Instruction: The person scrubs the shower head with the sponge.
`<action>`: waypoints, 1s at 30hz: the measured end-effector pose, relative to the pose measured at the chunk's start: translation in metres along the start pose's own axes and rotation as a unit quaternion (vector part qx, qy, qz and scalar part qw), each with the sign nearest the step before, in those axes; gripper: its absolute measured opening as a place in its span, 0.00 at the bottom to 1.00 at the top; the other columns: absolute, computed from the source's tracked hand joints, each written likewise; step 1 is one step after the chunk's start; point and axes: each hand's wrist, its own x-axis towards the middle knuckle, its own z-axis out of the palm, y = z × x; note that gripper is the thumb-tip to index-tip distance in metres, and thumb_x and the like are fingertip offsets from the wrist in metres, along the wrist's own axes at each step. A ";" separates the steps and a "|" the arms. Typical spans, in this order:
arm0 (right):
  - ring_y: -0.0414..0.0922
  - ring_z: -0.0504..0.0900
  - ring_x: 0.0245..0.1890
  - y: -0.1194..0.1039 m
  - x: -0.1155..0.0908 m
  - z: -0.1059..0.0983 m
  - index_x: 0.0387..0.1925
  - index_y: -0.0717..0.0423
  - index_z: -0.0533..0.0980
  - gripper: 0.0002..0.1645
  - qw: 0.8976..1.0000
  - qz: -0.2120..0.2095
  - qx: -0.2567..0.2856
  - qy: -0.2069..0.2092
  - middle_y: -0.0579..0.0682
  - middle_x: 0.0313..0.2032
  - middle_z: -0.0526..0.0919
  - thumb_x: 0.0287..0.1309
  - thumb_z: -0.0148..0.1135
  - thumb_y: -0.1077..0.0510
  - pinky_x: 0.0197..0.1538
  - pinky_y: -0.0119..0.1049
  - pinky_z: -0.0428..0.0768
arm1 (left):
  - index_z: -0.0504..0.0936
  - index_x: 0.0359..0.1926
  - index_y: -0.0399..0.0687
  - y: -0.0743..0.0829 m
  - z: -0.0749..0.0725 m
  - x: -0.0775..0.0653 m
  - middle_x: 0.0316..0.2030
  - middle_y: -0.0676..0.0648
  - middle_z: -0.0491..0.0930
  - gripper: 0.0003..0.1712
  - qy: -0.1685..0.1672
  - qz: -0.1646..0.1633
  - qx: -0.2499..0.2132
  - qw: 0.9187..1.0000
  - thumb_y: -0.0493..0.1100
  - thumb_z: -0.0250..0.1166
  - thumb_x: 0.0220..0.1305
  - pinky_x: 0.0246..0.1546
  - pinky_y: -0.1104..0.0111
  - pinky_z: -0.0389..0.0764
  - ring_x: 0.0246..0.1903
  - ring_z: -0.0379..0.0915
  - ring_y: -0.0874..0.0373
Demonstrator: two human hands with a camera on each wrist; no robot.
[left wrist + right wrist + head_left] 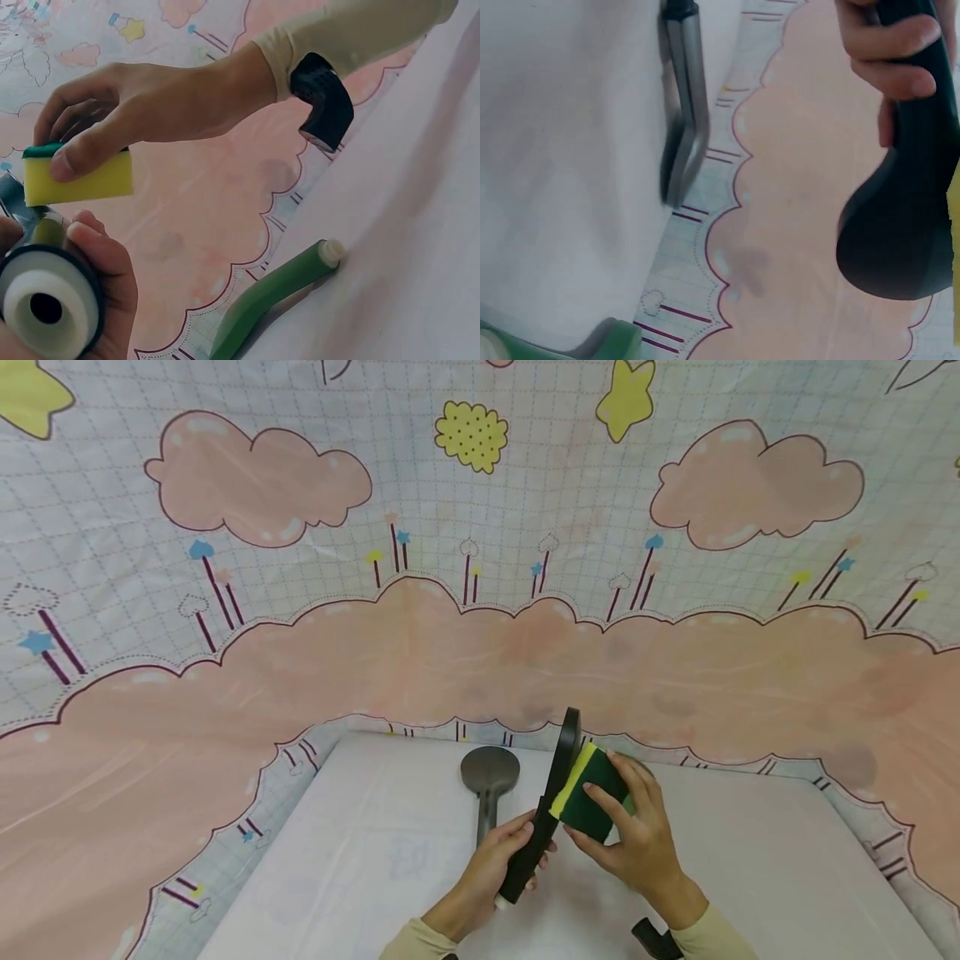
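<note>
My left hand (498,860) grips a black handheld shower head (542,831) by its handle, the head pointing up and away. In the left wrist view the handle's pale end with a round hole faces the camera. My right hand (641,827) pinches a sponge (592,802), dark green on one side and yellow on the other. Its yellow side lies against the shower head around the neck, where the handle meets the head. The right wrist view catches only a yellow strip of the sponge at its edge, beside the black shower head (896,232).
A grey shower head (490,770) lies on the white table (360,843), left of my hands. A green shower head (277,292) also lies there, seen in the wrist views. A cloud-patterned cloth (450,668) hangs behind the table. A black wrist camera (656,939) sits at my right sleeve.
</note>
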 end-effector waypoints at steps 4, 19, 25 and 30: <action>0.63 0.70 0.57 -0.002 -0.002 0.000 0.46 0.54 0.82 0.33 1.000 0.004 0.002 -0.012 0.70 0.60 0.74 0.58 0.60 0.30 0.72 0.28 0.57 | 0.63 0.72 0.42 0.002 0.001 0.002 0.43 0.48 0.78 0.35 0.008 0.008 -0.002 1.000 0.55 0.56 0.71 0.25 0.76 0.77 0.32 0.74 0.64; 0.61 0.70 0.58 -0.016 -0.011 0.003 0.46 0.54 0.82 0.32 0.999 0.000 0.036 -0.027 0.70 0.59 0.75 0.57 0.62 0.32 0.73 0.30 0.58 | 0.62 0.72 0.40 0.005 -0.001 0.003 0.49 0.45 0.80 0.36 0.022 0.045 0.043 0.998 0.53 0.57 0.71 0.39 0.72 0.79 0.38 0.77 0.62; 0.60 0.70 0.58 -0.014 -0.010 0.001 0.47 0.53 0.82 0.32 0.999 -0.001 0.035 -0.039 0.69 0.59 0.75 0.58 0.60 0.31 0.73 0.28 0.57 | 0.63 0.71 0.37 0.004 0.000 0.000 0.55 0.42 0.79 0.36 0.026 0.051 0.057 0.997 0.52 0.56 0.71 0.47 0.70 0.78 0.45 0.76 0.61; 0.59 0.70 0.59 -0.008 -0.008 -0.002 0.47 0.52 0.82 0.33 0.998 0.017 0.033 -0.047 0.67 0.60 0.74 0.58 0.59 0.29 0.72 0.25 0.58 | 0.66 0.69 0.35 0.003 0.000 -0.002 0.44 0.48 0.82 0.35 0.015 0.054 0.069 0.996 0.54 0.56 0.71 0.44 0.70 0.75 0.41 0.75 0.60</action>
